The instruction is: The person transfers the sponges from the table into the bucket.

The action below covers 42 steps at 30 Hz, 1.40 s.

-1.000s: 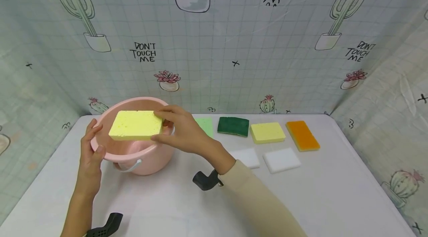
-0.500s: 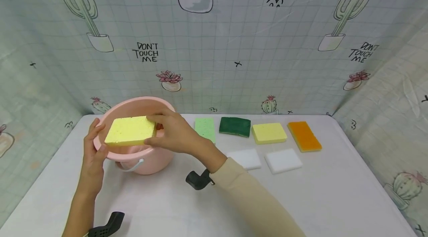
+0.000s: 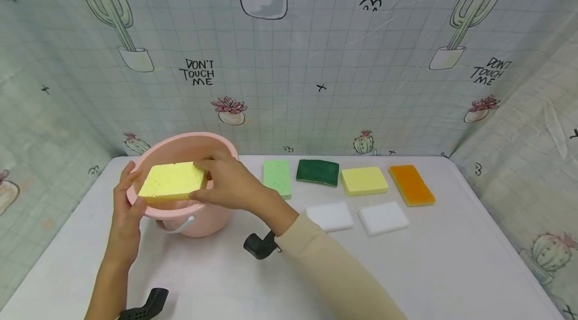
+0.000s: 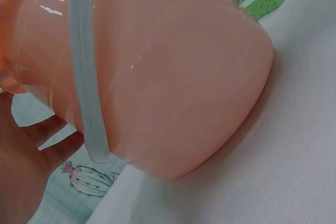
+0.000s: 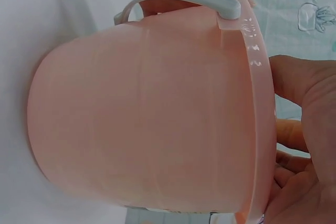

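A pink bucket (image 3: 207, 222) with a pale handle (image 4: 86, 66) stands at the left of the table. My left hand (image 3: 125, 219) grips its left rim, thumb over the near edge and fingers round the outside. A thick yellow sponge (image 3: 171, 181) is in my right hand (image 3: 230, 182), pinched at its right end between thumb and fingers. It is held level over the bucket's mouth, near the rim. From the right wrist view the sponge is hidden behind the bucket wall; there the right hand (image 5: 310, 129) shows just beyond the rim.
Right of the bucket on the white table lie a light green sponge (image 3: 277, 178), a dark green scouring pad (image 3: 317, 172), a second yellow sponge (image 3: 364, 180) and an orange sponge (image 3: 412, 184). In front are two white sponges (image 3: 329, 216). A patterned cloth (image 3: 289, 59) hangs behind.
My right hand has moved left and slightly down with the yellow sponge, lower over the bucket. The light green sponge shows more fully. My left hand keeps its grip on the rim.
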Available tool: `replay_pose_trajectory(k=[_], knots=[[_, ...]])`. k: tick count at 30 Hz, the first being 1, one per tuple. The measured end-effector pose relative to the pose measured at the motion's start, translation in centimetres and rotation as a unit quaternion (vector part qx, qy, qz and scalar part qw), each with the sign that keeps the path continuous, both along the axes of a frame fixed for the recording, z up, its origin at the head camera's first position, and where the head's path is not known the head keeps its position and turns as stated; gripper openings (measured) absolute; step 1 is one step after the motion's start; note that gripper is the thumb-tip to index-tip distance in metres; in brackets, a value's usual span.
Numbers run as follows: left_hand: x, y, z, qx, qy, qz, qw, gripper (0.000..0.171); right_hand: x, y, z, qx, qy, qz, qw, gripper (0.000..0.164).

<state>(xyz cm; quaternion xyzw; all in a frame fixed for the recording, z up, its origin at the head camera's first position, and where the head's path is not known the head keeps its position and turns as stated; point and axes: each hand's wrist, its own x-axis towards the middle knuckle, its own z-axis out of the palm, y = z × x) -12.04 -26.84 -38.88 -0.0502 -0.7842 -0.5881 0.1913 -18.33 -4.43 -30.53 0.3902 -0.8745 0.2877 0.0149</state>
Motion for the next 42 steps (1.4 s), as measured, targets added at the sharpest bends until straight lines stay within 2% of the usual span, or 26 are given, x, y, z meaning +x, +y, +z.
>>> replay_pose_trajectory(k=[2, 9, 18, 21, 25, 30, 42], knots=[[0.1, 0.0, -0.1, -0.002, 0.000, -0.001, 1.0000, 0.058, 0.0, 0.0, 0.0, 0.009, 0.005, 0.002, 1.000, 0.035], [0.1, -0.1, -0.2, -0.009, 0.012, -0.007, 0.9999, 0.058, 0.1, -0.1, 0.2, 0.023, 0.003, 0.001, 1.000, 0.039], [0.1, -0.2, -0.2, -0.008, 0.009, -0.002, 0.9999, 0.058, -0.1, -0.2, 0.5, 0.021, -0.006, 0.006, 1.000, 0.032], [0.1, -0.2, -0.2, -0.001, 0.005, -0.003, 1.0000, 0.057, -0.2, -0.1, 0.6, 0.010, -0.012, 0.010, 1.000, 0.037], [0.0, -0.2, 0.0, -0.003, -0.002, -0.005, 1.0000, 0.057, -0.3, 0.4, 0.8, -0.019, -0.041, 0.006, 0.999, 0.050], [-0.1, -0.2, 0.1, -0.014, -0.001, -0.005, 0.9999, 0.057, -0.1, 1.5, 1.0, -0.059, -0.063, -0.003, 0.996, 0.052], [-0.2, -0.1, 0.2, 0.003, -0.011, -0.003, 0.9999, 0.058, 1.2, 4.6, 0.2, -0.140, -0.025, -0.003, 0.990, 0.047]])
